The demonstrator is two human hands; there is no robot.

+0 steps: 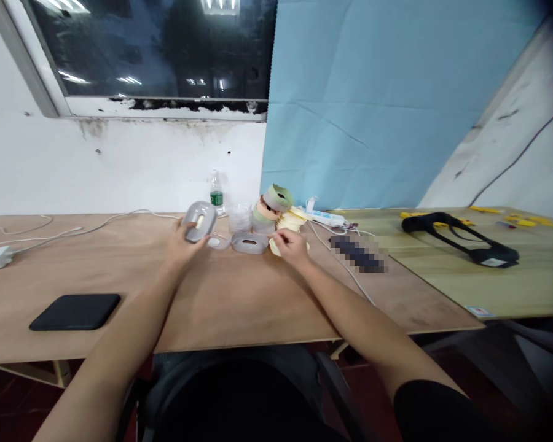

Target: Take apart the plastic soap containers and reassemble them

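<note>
My left hand [187,245] is closed around the edge of a grey oval plastic dish [206,213], tilted up off the table, with a pale slot in its middle. My right hand [292,247] has its fingers pinched together above a cream-coloured flat piece [273,248]; whatever is between the fingertips is too small to make out. Between the hands lies a second grey oval dish [249,250] with a slot. A small clear round lid-like piece [218,242] rests beside it. Behind stand clear plastic cups [240,218] and a leaning stack of green and peach dishes [278,197].
A green-labelled bottle [216,193] stands near the wall. White cables and a power strip [327,218] lie at the back right. A black flat device [76,311] is at left, a black strap-like frame [461,238] on the right-hand table. A blurred dark object [358,253] lies right of centre.
</note>
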